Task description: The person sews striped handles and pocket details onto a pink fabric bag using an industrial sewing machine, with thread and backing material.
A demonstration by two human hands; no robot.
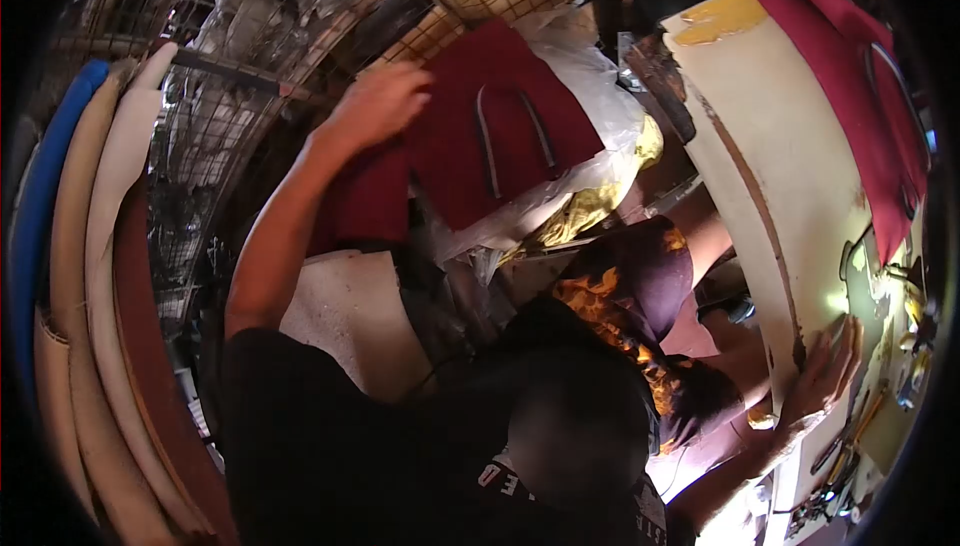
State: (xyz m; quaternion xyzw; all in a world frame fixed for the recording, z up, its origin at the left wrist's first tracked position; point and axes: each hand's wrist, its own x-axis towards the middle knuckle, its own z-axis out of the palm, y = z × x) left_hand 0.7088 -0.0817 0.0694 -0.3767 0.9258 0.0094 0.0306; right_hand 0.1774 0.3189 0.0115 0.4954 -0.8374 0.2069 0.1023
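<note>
My left hand (pixel 385 101) reaches out over maroon material, fingers loosely bent and apart. Its fingertips overlap the left edge of a maroon panel (pixel 455 156) that carries two dark, pale-edged curved strips. A second maroon piece (pixel 365 196) lies below the wrist. Both are on a pile with clear plastic sheeting (pixel 590 76). My right hand (pixel 825 376) rests at the edge of a cream worktable (pixel 790 136), its fingers stretched out. Ahead of it on the table are a bright light and a thin dark loop. More maroon material (pixel 840 76) is draped along the table's far side.
Rolls of blue (pixel 45 206), tan and cream sheet material stand at the left. Rusty wire mesh (pixel 330 31) runs along the back. Small tools (pixel 850 446) crowd the table's lower right. A cream sheet (pixel 350 316) lies near my left elbow.
</note>
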